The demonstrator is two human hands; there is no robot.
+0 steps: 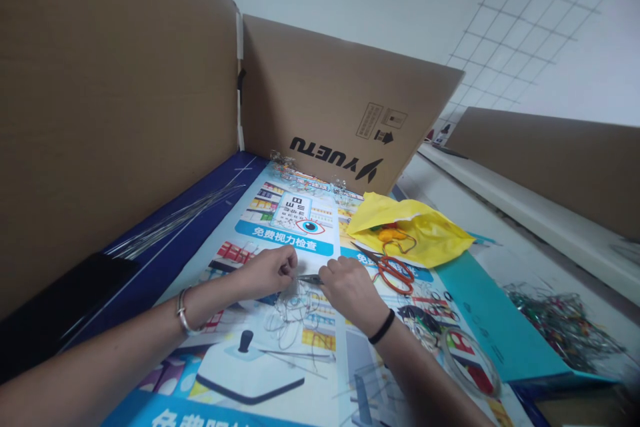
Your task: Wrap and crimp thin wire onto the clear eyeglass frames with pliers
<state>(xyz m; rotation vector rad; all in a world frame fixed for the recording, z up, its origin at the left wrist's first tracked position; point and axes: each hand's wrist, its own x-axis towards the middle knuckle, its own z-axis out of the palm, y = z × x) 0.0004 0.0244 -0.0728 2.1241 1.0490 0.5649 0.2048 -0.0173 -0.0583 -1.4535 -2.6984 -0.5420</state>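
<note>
Metal wirework (293, 310) seems midway: right hand (350, 290) grips pliers (310, 279), left hand (273, 271) pinched closed, contents unclear; straight wires (173, 221) apparently unworked, 9 o'clock; tangled pile (557, 320), 4 o'clock.

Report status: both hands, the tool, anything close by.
Right hand closed on dark pointed tool. Left hand curled by its tip, contents unclear. Thin wire loops just below; orange-handled scissors beyond right hand.

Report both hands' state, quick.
Left hand: closed, fingers pinched together; whatever it may hold is too small to tell.
Right hand: closed, holding what look like dark pliers.
</note>
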